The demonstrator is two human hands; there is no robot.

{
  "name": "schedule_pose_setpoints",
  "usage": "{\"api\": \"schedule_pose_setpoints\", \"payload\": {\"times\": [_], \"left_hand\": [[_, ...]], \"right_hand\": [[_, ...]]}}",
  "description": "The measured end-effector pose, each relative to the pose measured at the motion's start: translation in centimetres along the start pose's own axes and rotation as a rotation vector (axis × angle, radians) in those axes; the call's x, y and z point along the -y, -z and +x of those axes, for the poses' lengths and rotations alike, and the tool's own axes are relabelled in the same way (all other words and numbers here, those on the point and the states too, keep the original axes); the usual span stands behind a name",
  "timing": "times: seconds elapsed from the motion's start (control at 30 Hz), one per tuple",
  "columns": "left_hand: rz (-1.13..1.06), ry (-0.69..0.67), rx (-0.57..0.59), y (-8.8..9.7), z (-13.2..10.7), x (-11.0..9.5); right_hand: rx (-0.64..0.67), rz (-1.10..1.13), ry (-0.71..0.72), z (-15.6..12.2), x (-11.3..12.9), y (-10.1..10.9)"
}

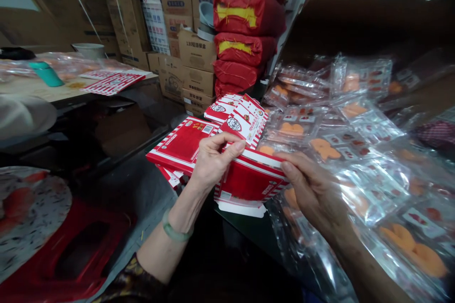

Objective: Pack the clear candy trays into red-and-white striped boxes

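A red and white printed carton [250, 177] is held in front of me, tilted, with a white flap showing along its lower edge. My left hand [215, 158] pinches its upper left edge between thumb and fingers, and a pale green bangle circles that wrist. At the carton's upper right corner, my right hand [313, 189] grips with thumb and fingers. Beyond them lie more flat red and white cartons [245, 120], some with a cartoon face. Another red carton [183, 144] rests to the left of my left hand.
Clear plastic packs with orange pieces [377, 189] cover the right side. At the left stands a table [67, 94] with a teal cup [47, 74]. Red sacks [249, 13] and cardboard boxes [197, 51] are stacked behind. A red stool [95, 246] is low at left.
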State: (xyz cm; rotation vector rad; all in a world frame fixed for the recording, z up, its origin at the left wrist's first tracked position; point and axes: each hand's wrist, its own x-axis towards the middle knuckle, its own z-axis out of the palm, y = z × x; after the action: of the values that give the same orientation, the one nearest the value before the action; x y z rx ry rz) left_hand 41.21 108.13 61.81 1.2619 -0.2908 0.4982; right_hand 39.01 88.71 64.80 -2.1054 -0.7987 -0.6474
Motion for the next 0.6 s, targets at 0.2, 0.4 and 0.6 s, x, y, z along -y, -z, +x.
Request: {"api": "schedule_pose_setpoints", "payload": {"times": [0.2,0.4,0.6], "left_hand": [[-0.142,0.082,0.01,-0.6,0.0,-0.1],[-0.073,0.01,0.073,0.0,-0.2,0.1],[-0.1,-0.06,0.187,1.0,-0.5,0.7]], "right_hand": [[-0.05,-0.114,0.106,-0.5,0.5,-0.1],[-0.04,-0.159,0.211,-1.1,0.3,-0.1],[-0.002,-0.257,0.301,-1.6,-0.4,0.1]]}}
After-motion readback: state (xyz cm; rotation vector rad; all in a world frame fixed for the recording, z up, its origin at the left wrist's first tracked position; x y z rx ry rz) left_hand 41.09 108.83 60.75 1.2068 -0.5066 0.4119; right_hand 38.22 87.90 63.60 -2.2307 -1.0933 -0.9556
